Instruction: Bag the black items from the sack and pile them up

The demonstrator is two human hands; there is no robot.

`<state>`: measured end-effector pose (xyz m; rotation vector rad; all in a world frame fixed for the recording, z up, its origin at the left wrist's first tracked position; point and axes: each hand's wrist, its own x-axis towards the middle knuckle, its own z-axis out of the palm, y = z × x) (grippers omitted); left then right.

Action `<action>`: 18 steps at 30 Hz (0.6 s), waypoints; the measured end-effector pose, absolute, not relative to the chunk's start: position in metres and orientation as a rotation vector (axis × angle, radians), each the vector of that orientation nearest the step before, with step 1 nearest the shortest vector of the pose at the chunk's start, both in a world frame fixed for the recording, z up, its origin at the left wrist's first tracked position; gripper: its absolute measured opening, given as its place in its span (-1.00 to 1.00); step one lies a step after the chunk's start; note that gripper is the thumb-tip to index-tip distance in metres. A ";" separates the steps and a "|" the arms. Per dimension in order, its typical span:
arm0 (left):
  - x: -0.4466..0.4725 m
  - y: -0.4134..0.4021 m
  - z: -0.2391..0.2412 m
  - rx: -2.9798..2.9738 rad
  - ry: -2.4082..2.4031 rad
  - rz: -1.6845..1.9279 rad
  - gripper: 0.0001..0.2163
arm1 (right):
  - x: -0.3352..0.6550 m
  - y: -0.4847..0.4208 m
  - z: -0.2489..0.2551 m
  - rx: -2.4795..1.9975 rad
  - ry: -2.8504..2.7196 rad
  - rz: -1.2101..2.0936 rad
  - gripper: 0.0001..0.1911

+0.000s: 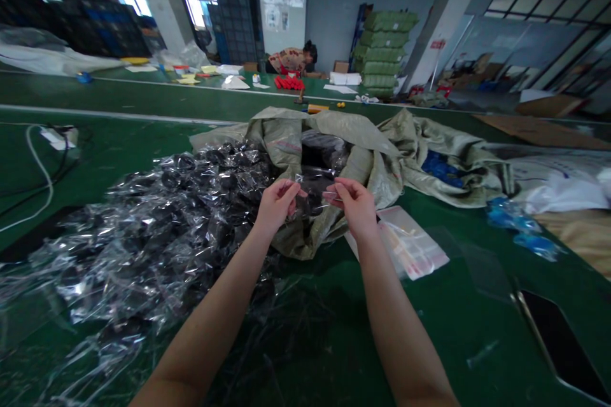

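Observation:
Both my hands are raised over an open woven sack (363, 146) on the green table (143, 140). My left hand (277, 203) and my right hand (353, 202) each pinch an edge of a small clear plastic bag (312, 194) stretched between them. Something dark shows through the bag, too blurred to name. The sack's mouth holds more dark items wrapped in clear film. A big heap of clear-wrapped black parts (157, 235) spreads to the left of my left arm.
A stack of flat clear bags (410, 241) lies right of my right wrist. Blue plastic pieces (520, 229) and white sheeting sit at the far right. A white cable (41, 172) runs at the left. A person (293, 58) bends over a far table near stacked green sacks (384, 51).

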<state>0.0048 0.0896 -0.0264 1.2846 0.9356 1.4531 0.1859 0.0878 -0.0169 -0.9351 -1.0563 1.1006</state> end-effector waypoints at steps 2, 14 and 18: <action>0.007 0.090 -0.027 1.227 0.908 1.492 -0.73 | 0.185 0.088 -0.017 -0.903 -1.046 1.145 -0.61; 0.006 0.089 -0.024 1.056 0.828 1.471 -0.71 | 0.178 0.090 -0.031 -1.037 -1.134 1.207 -0.67; 0.002 0.091 -0.027 1.154 0.969 1.443 -0.69 | 0.177 0.088 -0.027 -1.043 -1.140 1.190 -0.66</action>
